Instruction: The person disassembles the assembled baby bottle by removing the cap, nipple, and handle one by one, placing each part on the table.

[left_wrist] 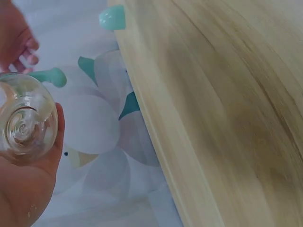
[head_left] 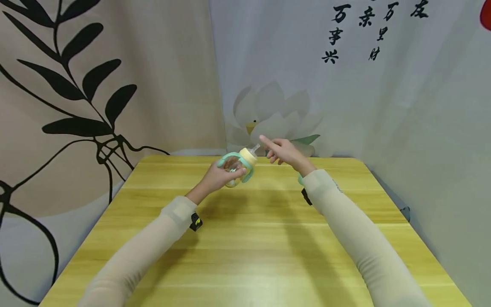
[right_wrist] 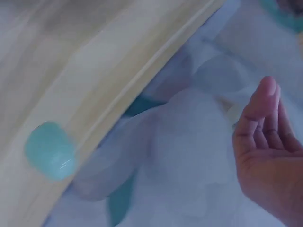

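Note:
My left hand grips a clear baby bottle over the far part of the table, thumb across its front. The bottle has mint-green handles, a yellow collar and a clear nipple tilted up to the right. Its round transparent base faces the left wrist camera. Just right of the nipple is my right hand, holding nothing, index finger extended and the other fingers loosely bent. Near the far table edge sits a mint-green dome-shaped cap, mostly hidden behind the right wrist in the head view.
The yellow wooden table spans the space below both arms. Behind it hangs a pale curtain printed with dark leaves, a lotus and writing. A dark wrist device shows beneath the left cuff.

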Action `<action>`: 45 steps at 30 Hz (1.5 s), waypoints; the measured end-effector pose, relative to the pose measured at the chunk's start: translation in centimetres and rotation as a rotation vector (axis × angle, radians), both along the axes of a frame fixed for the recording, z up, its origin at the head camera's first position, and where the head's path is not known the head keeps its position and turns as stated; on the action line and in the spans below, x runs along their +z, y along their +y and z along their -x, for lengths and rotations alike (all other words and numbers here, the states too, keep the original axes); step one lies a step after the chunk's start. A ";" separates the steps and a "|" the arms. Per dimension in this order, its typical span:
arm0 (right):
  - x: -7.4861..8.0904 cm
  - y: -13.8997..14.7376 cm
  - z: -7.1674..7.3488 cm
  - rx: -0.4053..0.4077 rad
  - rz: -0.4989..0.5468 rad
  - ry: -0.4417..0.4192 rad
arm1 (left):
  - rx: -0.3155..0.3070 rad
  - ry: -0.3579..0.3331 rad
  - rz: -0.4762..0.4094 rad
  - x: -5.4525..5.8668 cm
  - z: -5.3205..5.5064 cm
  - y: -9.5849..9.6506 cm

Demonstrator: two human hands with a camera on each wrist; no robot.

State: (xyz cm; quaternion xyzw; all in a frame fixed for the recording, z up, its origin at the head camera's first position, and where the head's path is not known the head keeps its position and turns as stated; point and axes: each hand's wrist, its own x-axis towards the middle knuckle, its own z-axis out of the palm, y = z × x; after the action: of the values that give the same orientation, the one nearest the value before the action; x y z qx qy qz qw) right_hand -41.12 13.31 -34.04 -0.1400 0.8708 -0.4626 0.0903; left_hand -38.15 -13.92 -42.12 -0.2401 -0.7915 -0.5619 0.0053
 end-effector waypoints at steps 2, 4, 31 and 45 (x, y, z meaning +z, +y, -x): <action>0.7 -1.4 -0.7 0.013 -0.031 0.017 | 0.016 0.032 0.016 0.1 0.1 0.3; 0.9 -2.6 -1.1 0.019 -0.054 0.037 | 0.024 0.060 0.036 0.3 0.1 0.6; -0.1 -4.9 -3.4 0.119 0.078 0.220 | -0.096 0.049 -0.004 1.1 -1.5 -0.5; 4.5 -3.9 -3.1 0.737 0.078 0.025 | -0.432 -0.074 -0.300 0.1 -3.0 -1.6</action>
State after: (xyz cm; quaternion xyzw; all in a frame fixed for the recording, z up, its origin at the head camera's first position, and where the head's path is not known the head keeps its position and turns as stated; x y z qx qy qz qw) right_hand -38.06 9.36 -29.55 -0.4531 0.7447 -0.4300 0.2349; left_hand -35.17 -15.48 -42.02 -0.3794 -0.6293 -0.6696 -0.1082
